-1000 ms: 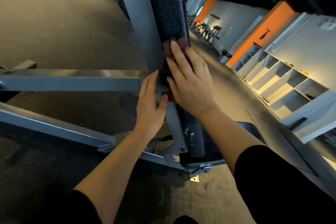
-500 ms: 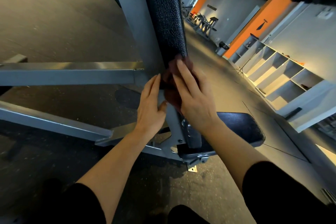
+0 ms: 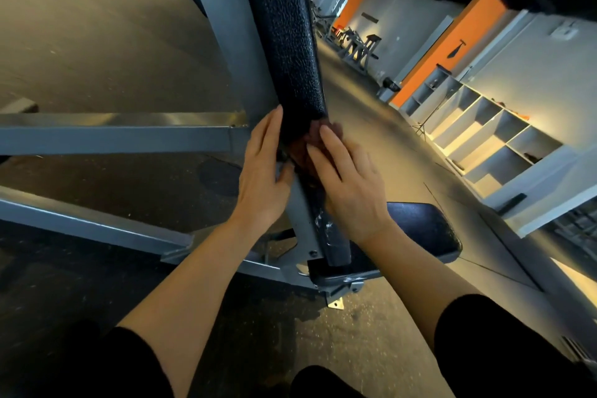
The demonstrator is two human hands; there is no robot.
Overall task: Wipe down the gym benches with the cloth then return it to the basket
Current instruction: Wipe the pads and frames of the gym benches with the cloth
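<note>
The bench's black textured back pad (image 3: 287, 42) stands nearly upright in the middle of the head view, fixed to a grey steel frame (image 3: 122, 136). Its black seat pad (image 3: 426, 229) lies low at the right. A dark red cloth (image 3: 310, 145) is pressed against the lower part of the back pad by my right hand (image 3: 350, 184), fingers straight; most of the cloth is hidden under it. My left hand (image 3: 263, 174) lies flat with straight fingers against the pad's left edge and the frame. No basket is in view.
Grey frame bars (image 3: 97, 226) run left across the dark rubber floor. White cubby shelves (image 3: 497, 139) line the right wall below orange panels (image 3: 452, 42). More gym equipment (image 3: 355, 45) stands far back along that wall.
My right hand has slid the cloth down the back pad, then a little to the right. My left hand stayed on the pad's left edge. The view has tilted slightly.
</note>
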